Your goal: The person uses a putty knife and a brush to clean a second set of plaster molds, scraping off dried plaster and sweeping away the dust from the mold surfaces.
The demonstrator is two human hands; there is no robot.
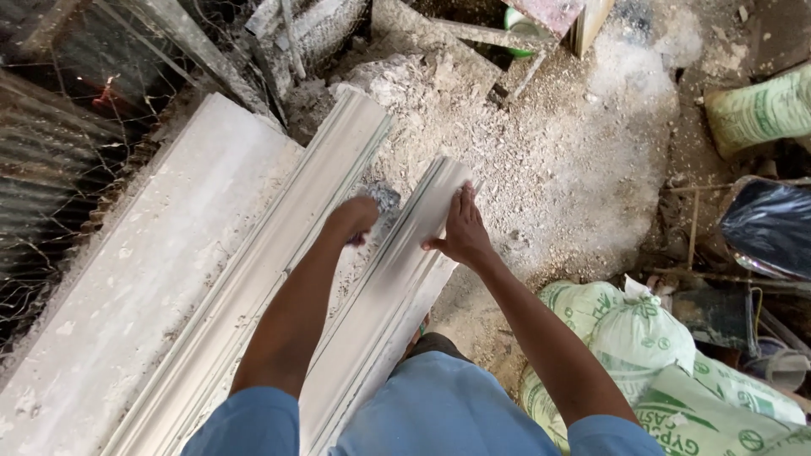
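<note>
Far left: corrugated sheet point(51, 169) w/ wire mesh point(93, 101) over it, dark and dusty. Next to it a wide flat white slab point(152, 279) runs diagonally from bottom left up toward centre. Beside that, a long plaster moulding point(296, 219), ribbed, same diagonal.

Left hand point(355, 218) sits btwn the two mouldings, fingers curled tight round a small grey tool point(384, 198) (looks like a scraper or pad, can't tell which), tool pressed at the inner edge of the right-hand strip.

Second plaster moulding point(397, 270) lies just right of the first, parallel, its top end near centre frame. Right hand point(463, 230) rests flat on its upper right edge, fingers stretched out along the strip, thumb spread, holding nothing.

Blue sleeves and shirt at bottom edge. Dusty floor point(557, 152) w/ white plaster rubble right of the mouldings. Lower right: pile of white-and-green sacks point(642, 338). Right edge: black plastic bag point(769, 224), and one more green-print sack point(760, 110) top right. Top centre: broken boards point(473, 34), scrap.
</note>
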